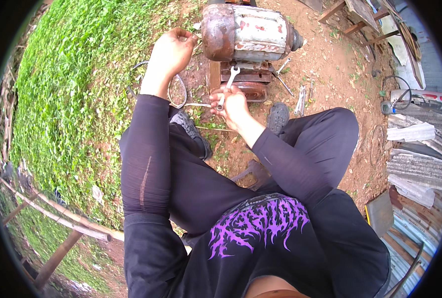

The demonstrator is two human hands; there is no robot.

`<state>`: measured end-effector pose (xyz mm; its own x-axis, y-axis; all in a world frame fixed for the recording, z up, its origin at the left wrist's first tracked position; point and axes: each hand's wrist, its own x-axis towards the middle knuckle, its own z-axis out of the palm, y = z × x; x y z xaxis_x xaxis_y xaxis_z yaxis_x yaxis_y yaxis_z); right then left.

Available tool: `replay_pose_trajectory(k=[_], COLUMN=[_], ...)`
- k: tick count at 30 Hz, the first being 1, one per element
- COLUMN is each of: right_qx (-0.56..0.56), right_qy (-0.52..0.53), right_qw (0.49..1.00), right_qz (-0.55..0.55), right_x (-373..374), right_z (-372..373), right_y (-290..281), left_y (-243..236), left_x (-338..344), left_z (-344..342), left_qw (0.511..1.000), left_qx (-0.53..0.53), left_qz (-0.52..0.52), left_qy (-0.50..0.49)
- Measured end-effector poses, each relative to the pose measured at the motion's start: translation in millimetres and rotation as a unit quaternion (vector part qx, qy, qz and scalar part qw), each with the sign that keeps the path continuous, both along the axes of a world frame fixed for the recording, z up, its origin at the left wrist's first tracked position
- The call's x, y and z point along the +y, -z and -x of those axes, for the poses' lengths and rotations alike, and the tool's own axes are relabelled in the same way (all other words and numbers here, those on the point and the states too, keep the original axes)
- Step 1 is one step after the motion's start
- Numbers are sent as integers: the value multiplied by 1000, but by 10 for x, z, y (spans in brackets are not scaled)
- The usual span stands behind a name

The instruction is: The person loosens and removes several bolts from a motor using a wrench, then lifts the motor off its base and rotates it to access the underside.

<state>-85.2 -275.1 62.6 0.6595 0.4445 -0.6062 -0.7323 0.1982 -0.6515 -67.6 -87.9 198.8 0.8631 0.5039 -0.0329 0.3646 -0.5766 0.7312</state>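
A worn electric motor (260,35), with a rusty brown end cover and flaking white ribs, lies on its side in front of me. It rests on a rusty metal base (253,91). Close to the cover's left edge, the fingers of my left hand (173,52) are pinched together; whatever they hold is too small to make out. My right hand (236,107) grips a silver combination wrench (233,78) just below the motor. Its open jaw points up toward the motor's underside, and its ring end shows below my fingers.
Several loose wrenches (301,102) lie on the dirt right of the base. A looped cable (182,92) is on the ground at the left, by my shoe (188,128). Grass (81,99) spreads leftward. Corrugated sheets (417,169) and a wooden frame (357,20) stand at the right.
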Motion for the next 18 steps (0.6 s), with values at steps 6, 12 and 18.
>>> replay_pose_trajectory(k=[6, 12, 18], right_qx=[-12, 14, 108], right_qy=[82, 137, 248], right_qw=[996, 989, 955], right_qz=[-43, -46, -123], right_x=[525, 822, 1127], right_z=[53, -64, -253], right_y=[87, -28, -37], left_y=[200, 86, 129], left_x=[95, 10, 52], left_z=[-167, -191, -179], left_qw=[999, 999, 997], left_qx=[-38, 12, -8], left_qz=[-17, -19, -32], left_qy=[22, 40, 70])
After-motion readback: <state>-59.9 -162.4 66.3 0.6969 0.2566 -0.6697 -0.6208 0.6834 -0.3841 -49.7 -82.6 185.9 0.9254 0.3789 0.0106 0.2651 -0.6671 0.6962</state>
